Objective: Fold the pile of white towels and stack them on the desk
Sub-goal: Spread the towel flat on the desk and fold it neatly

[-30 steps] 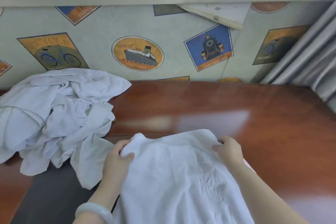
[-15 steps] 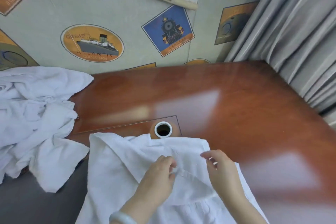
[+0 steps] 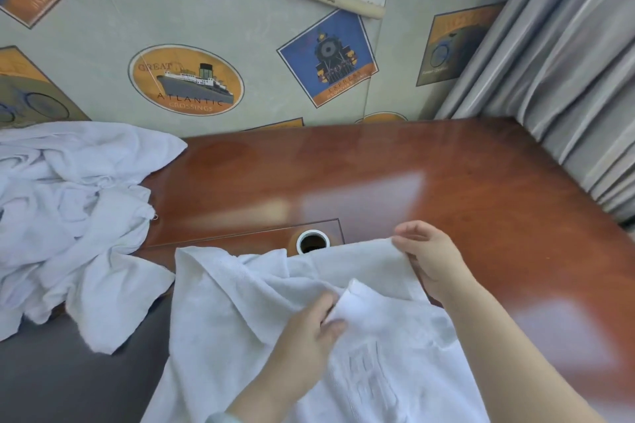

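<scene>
- Right hand (image 3: 431, 261) has slid outward, pinching the towel (image 3: 240, 302) by its far edge; left hand (image 3: 305, 333) grips a middle fold
- towel lies rumpled at the near edge of the desk (image 3: 446, 182); folding looks barely begun

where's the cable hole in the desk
In the head view the cable hole sits mid-frame in the desk, just past the held towel, left of the right hand.

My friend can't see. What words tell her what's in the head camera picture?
Two hands handle a white towel at the near edge of a shiny brown desk: the left hand pinches a fold, the right hand grips its far edge. A rumpled pile of white towels lies to the left.
</scene>
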`<move>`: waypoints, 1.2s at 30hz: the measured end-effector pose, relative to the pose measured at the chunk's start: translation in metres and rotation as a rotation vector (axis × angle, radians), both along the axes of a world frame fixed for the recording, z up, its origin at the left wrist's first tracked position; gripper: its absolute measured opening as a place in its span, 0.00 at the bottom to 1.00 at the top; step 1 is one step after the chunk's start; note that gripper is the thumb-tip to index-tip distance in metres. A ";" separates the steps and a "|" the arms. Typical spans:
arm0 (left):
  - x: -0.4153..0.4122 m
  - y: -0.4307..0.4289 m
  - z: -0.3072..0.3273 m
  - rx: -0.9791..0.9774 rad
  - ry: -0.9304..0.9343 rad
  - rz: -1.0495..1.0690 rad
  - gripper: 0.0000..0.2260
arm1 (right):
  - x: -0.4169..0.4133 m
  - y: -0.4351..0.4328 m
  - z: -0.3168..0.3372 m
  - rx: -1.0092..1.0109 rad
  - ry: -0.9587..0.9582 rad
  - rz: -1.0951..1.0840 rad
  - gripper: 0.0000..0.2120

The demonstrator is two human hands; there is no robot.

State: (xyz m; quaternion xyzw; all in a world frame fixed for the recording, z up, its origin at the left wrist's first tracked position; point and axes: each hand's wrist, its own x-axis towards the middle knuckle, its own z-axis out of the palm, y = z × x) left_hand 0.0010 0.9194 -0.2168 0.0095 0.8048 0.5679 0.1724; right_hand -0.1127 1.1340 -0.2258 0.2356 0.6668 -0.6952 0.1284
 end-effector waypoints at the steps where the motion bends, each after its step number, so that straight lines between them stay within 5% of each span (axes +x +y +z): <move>1: -0.008 0.001 0.006 0.034 -0.007 -0.010 0.09 | 0.004 0.003 0.005 -0.084 0.012 -0.004 0.10; 5: -0.036 0.010 0.011 -0.067 -0.093 -0.210 0.03 | 0.022 0.004 -0.001 -0.085 -0.222 0.166 0.07; 10: -0.022 0.015 0.010 -0.318 -0.180 -0.331 0.18 | 0.026 -0.001 -0.021 0.197 -0.406 0.248 0.17; 12: -0.013 0.008 0.027 -0.329 -0.146 -0.349 0.17 | 0.025 -0.005 -0.011 0.126 -0.443 0.317 0.12; 15: -0.012 -0.014 0.087 -0.210 -0.067 -0.274 0.15 | 0.009 -0.003 0.027 -0.151 -0.228 0.153 0.12; 19: -0.026 -0.040 0.191 0.033 0.207 -0.053 0.07 | -0.018 0.033 0.078 0.064 0.276 -0.040 0.20; 23: -0.060 -0.020 0.196 -0.058 0.351 -0.189 0.08 | -0.001 0.057 0.089 0.115 0.262 0.059 0.23; 30: -0.083 0.068 0.081 0.095 0.045 -0.201 0.05 | 0.058 0.043 0.097 -0.360 0.190 0.009 0.12; 36: -0.075 0.090 0.059 0.173 0.060 0.127 0.06 | 0.073 0.035 0.094 0.144 0.283 0.002 0.12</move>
